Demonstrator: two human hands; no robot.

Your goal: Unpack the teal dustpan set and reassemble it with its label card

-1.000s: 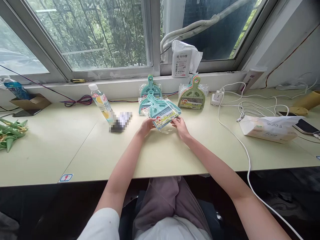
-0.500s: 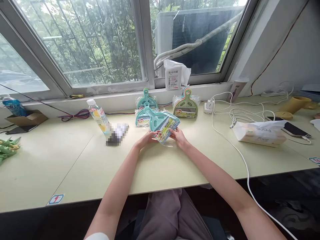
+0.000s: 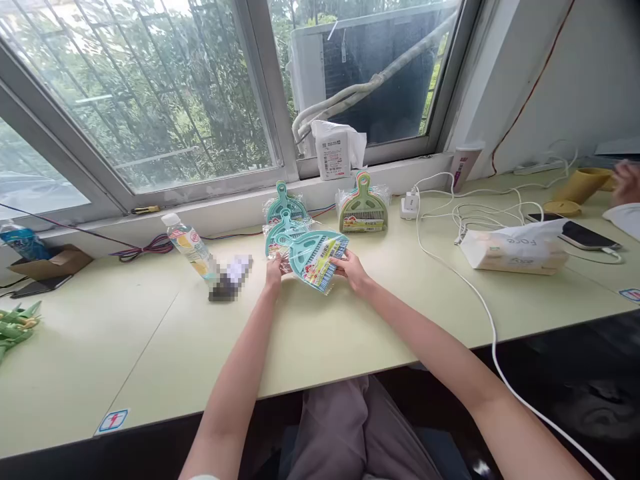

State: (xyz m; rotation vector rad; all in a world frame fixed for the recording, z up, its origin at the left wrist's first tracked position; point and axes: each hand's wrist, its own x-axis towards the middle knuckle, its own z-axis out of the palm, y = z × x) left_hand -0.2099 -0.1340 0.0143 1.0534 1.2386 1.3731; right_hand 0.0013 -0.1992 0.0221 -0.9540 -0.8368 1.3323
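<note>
Behind the pale worktop's (image 3: pixel 310 340) front edge, left hand (image 3: pixel 275 270) and right hand (image 3: pixel 351 269) grip a flared, film-wrapped teal dustpan (image 3: pixel 304 255), apparently for balance.

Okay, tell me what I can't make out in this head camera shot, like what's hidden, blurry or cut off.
All in the head view:
- Right hand: some fingertips, hidden by the held dustpan.
- Label on it: small print, too small.
- Item beside the bottle: pixelated patch covers it.
- Another person's hand: blurred, cut off by the right edge.
- Green leaves: cut off by the left edge.
</note>
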